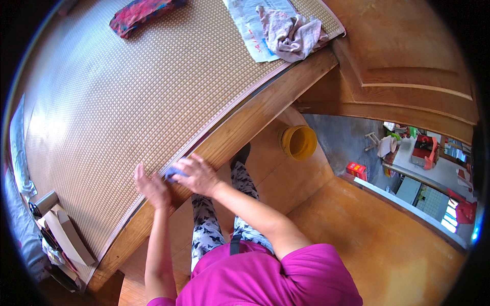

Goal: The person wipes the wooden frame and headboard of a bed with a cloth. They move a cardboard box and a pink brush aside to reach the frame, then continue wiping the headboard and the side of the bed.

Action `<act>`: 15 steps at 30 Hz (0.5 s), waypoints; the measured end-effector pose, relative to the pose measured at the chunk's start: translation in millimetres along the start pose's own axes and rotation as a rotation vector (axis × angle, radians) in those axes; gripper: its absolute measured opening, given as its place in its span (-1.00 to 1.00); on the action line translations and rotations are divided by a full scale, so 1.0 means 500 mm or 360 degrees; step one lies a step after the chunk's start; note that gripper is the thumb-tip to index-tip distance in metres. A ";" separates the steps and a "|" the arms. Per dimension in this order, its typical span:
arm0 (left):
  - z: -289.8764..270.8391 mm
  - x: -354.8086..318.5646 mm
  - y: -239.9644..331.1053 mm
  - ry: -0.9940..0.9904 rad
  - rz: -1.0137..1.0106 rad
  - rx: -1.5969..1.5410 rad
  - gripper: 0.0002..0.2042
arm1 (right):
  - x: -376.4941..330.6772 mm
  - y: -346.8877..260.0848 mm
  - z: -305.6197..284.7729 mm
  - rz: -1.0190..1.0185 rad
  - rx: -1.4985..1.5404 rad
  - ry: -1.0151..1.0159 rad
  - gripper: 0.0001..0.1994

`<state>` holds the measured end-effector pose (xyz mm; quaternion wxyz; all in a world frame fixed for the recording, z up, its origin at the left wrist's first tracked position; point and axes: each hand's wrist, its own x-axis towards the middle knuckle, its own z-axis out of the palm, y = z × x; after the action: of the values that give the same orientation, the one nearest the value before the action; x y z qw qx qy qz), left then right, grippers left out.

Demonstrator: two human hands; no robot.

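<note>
My right hand is bent over a small bluish-purple wad, which looks like a cloth or sponge; its kind does not show clearly. It presses at the seam between the woven mat and the wooden edge board. Just to the left, my left hand lies on the mat's rim with its fingers stretched out and nothing in it. The two hands are close together. Part of the wad is hidden under my right fingers.
A crumpled pinkish-grey cloth lies on plastic packaging at the far right corner. A red patterned bundle lies far back. A cardboard box holds small items at left. A yellow bucket stands on the floor.
</note>
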<state>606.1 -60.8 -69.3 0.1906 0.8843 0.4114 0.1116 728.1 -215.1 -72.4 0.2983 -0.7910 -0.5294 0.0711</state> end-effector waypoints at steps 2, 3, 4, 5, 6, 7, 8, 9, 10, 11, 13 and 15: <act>0.068 0.030 0.150 -0.0075 -0.0092 0.0001 -0.48 | 0.001 0.098 -0.077 0.0087 -0.0127 0.0003 -0.85; 0.099 0.041 0.196 -0.0035 -0.0132 -0.0022 -0.48 | -0.003 0.147 -0.113 0.0149 -0.0174 -0.0006 -0.85; 0.131 0.049 0.233 -0.0003 -0.0168 -0.0057 -0.48 | -0.009 0.198 -0.152 0.0219 -0.0232 -0.0017 -0.84; 0.156 0.054 0.255 0.0010 -0.0228 0.0195 -0.47 | -0.016 0.253 -0.187 0.0290 -0.0292 -0.0023 -0.85; 0.167 0.055 0.267 0.0009 -0.0335 0.0354 -0.48 | -0.021 0.309 -0.220 0.0358 -0.0351 -0.0029 -0.85; 0.175 0.056 0.271 0.0024 -0.0332 0.0365 -0.49 | -0.033 0.367 -0.252 0.0430 -0.0380 -0.0048 -0.84; 0.169 0.056 0.270 0.0039 -0.0336 0.0398 -0.50 | -0.033 0.410 -0.292 0.0497 -0.0390 -0.0042 -0.83; 0.166 0.052 0.274 0.0045 -0.0323 0.0370 -0.51 | -0.038 0.464 -0.322 0.0529 -0.0411 0.0002 -0.82; 0.165 0.053 0.274 0.0055 -0.0272 0.0427 -0.52 | -0.039 0.513 -0.352 0.0565 -0.0440 0.0056 -0.80; 0.166 0.054 0.276 0.0068 -0.0275 0.0447 -0.52 | -0.036 0.560 -0.381 0.0634 -0.0502 0.0093 -0.77; 0.164 0.050 0.274 0.0058 -0.0304 0.0471 -0.51 | -0.042 0.650 -0.430 0.0782 -0.0618 0.0204 -0.72; 0.167 0.053 0.279 0.0059 -0.0308 0.0475 -0.52 | -0.042 0.754 -0.481 0.0947 -0.0736 0.0322 -0.69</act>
<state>748.2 -142.9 -83.5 0.0595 0.8569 0.5099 0.0466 1122.0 -427.7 -87.8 0.1292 -0.9594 -0.2468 -0.0449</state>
